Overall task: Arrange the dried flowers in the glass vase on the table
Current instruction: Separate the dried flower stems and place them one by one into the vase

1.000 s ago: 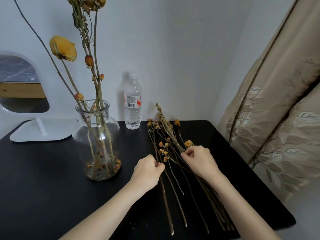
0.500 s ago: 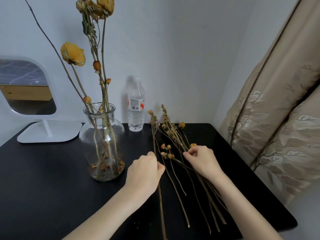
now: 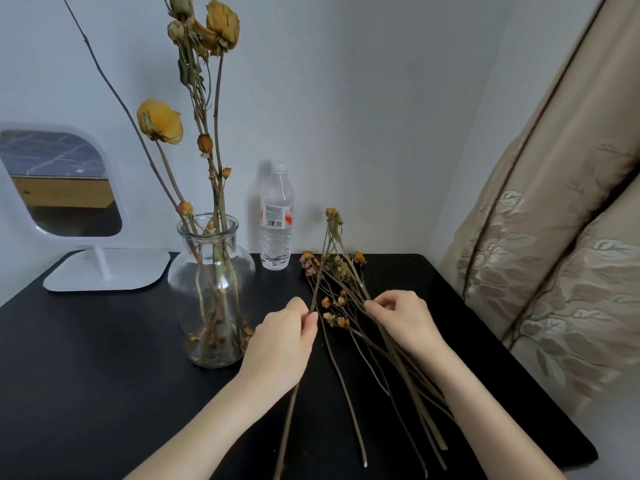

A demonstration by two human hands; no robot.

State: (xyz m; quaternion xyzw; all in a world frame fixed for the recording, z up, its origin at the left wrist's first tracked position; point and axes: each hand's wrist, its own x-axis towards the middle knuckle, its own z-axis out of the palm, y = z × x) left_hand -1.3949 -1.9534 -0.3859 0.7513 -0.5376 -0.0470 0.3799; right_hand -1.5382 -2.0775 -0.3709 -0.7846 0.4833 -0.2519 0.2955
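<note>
Left hand [image 3: 280, 344]: its grip is pinching one dried stem [image 3: 287, 427] just right of the glass vase [image 3: 211, 289].
Right hand [image 3: 405, 320]: its grip is pinching the bunch [image 3: 343, 322] lying farther right.

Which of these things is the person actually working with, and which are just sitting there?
In use:
glass vase, with tall yellow blooms already in it
loose dried flowers lying on the table, gripped by the right hand
single stem, pinched by the left hand

Just lying about:
water bottle
mirror
curtain
</note>
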